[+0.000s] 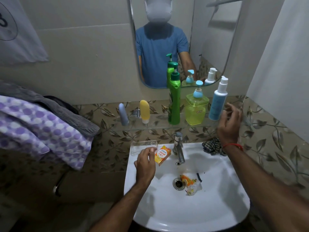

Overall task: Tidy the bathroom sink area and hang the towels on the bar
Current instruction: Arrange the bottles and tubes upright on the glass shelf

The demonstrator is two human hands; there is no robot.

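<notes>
Left hand (145, 159) seemingly pinches the orange box (162, 155); right hand (229, 124) spread, empty.

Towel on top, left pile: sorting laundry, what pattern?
Purple and white dots on the towel; head view.

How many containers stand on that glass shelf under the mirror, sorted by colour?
Green pump bottle: 1
Yellow-green clear soap dispenser: 1
Blue-and-white spray bottle: 1
Yellow squeeze tube: 1
Grey-blue tube: 1
Total: 5
</notes>
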